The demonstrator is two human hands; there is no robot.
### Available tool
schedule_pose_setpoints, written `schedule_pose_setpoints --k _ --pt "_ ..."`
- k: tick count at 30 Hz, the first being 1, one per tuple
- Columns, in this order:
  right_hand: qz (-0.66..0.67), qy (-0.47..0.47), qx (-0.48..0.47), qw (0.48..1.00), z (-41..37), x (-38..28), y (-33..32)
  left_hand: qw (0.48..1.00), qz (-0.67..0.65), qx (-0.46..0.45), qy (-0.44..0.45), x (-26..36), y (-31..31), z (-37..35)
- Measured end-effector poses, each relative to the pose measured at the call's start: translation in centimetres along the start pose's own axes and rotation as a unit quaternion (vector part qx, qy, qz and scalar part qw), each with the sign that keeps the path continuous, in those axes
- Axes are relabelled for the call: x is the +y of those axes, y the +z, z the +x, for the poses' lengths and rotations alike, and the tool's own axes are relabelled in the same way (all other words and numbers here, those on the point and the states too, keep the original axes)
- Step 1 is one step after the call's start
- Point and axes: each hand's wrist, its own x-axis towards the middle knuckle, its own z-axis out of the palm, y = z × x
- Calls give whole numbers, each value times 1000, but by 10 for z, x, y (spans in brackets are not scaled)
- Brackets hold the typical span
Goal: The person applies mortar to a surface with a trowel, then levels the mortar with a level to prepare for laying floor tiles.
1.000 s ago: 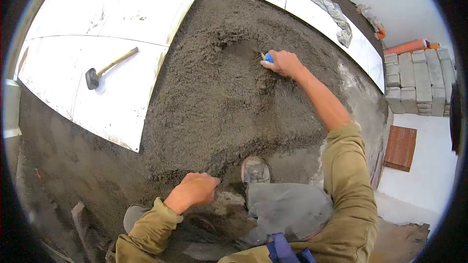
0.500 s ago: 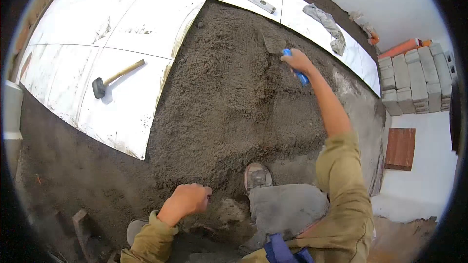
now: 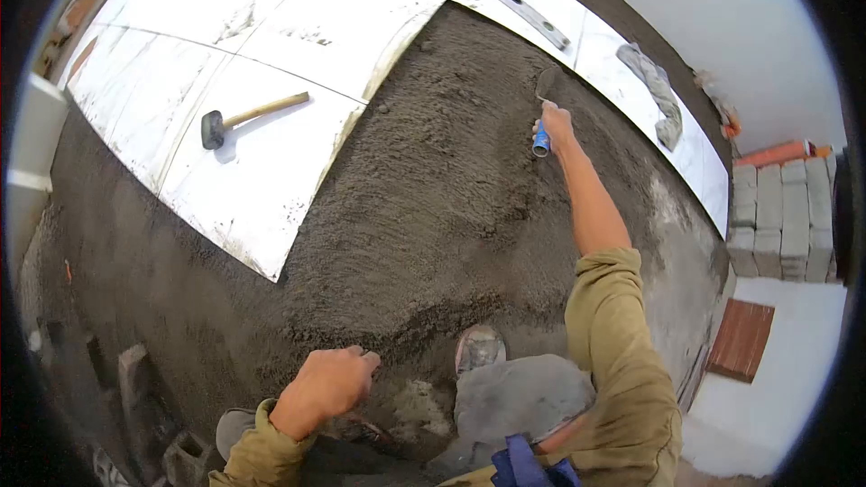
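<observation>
My right hand (image 3: 557, 124) is closed around the blue handle of a trowel (image 3: 541, 142). The trowel's blade rests on the grey mortar bed (image 3: 406, 189) near its far edge, close to the white tiles. Low in the view, my left hand (image 3: 327, 386) hangs over the near edge of the mortar, its fingers curled; whether anything is inside them is hidden. A mallet (image 3: 215, 129) with a black head and wooden handle lies on the white tiles (image 3: 262, 207) at left.
A spirit level (image 3: 514, 4) and a grey rag (image 3: 657, 90) lie on the far tiles. Grey blocks (image 3: 782, 216) are stacked at right by the wall, near a reddish-brown panel (image 3: 741, 341). My shoe (image 3: 480, 349) stands at the mortar's near edge. More blocks (image 3: 188, 456) sit at lower left.
The trowel has turned in my right hand's grip, its handle now pointing more toward me. The mortar surface looks smoother, with sweeping marks. The view has shifted, and my left hand stays low.
</observation>
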Motion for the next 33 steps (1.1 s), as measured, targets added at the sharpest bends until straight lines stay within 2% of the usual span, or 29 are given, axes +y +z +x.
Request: schedule_pose_setpoints --k 5,7,12,13,14,17,19,21,23,25,26,27,29,31,33 --pt "-19 -33 -62 997 27 -20 49 999 -15 -27 -10 10 4 5" --pt "-30 -54 -64 996 26 -29 68 999 -27 -11 19 14 6 9" --pt "-163 -74 -95 979 37 -66 116 1000 -3 -9 12 14 4 17" --pt "-156 -71 -95 981 48 -68 121 1000 3 -14 3 13 6 18" --pt "-301 -167 -123 931 54 -71 126 1000 8 -18 1 12 7 19" --pt "-439 -266 -172 841 39 -82 124 1000 20 -6 11 5 12 19" --pt "-356 -158 -188 902 10 -85 116 1000 10 -18 10 -5 25 23" --pt "-348 -141 -206 904 0 -69 108 998 28 -53 -4 -8 30 29" --pt "-479 -192 -271 813 -26 -56 94 995 45 -90 -10 -9 34 40" --pt "-447 -156 -242 847 -83 -54 80 989 62 -131 -20 -6 38 54" --pt "-454 -197 -300 816 -113 -62 70 989 64 -135 -14 -7 43 60" --pt "-455 -192 -296 818 -123 -55 65 989 48 -142 17 -8 49 67" --pt "-502 -272 -260 779 -141 -44 58 987 33 -149 51 -6 59 78" --pt "-475 -276 -273 790 -164 -59 31 978 63 -174 94 0 68 89" --pt "-397 -135 -267 868 -184 -77 6 977 56 -176 103 10 73 96"
